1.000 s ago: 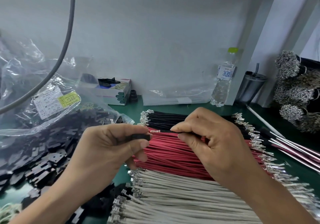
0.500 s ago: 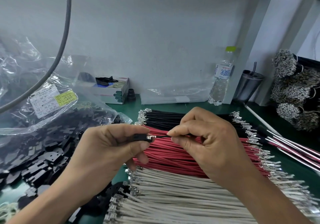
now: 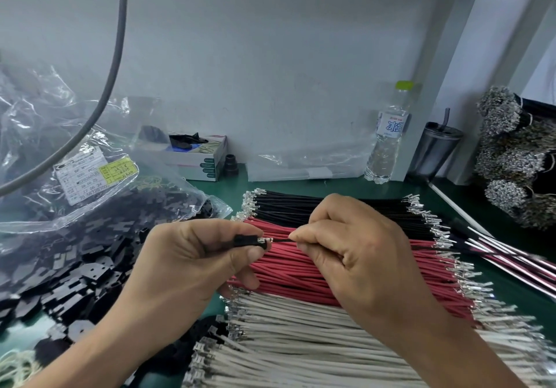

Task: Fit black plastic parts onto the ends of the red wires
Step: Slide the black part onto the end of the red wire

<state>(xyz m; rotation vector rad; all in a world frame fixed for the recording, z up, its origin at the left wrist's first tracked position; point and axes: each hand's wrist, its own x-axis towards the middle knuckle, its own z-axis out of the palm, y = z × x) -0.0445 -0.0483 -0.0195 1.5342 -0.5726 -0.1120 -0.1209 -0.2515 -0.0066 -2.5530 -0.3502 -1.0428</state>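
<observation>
Centrally, left hand pinching a black plastic part, right hand pinching a thin dark wire, its metal tip at the part's opening, above red wires on the tabletop.

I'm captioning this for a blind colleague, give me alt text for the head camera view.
A left hand holds a black plastic part while the right hand pinches a dark wire, its metal terminal at the part's opening. Below lie rows of black wires, red wires and white wires on a green table.
</observation>
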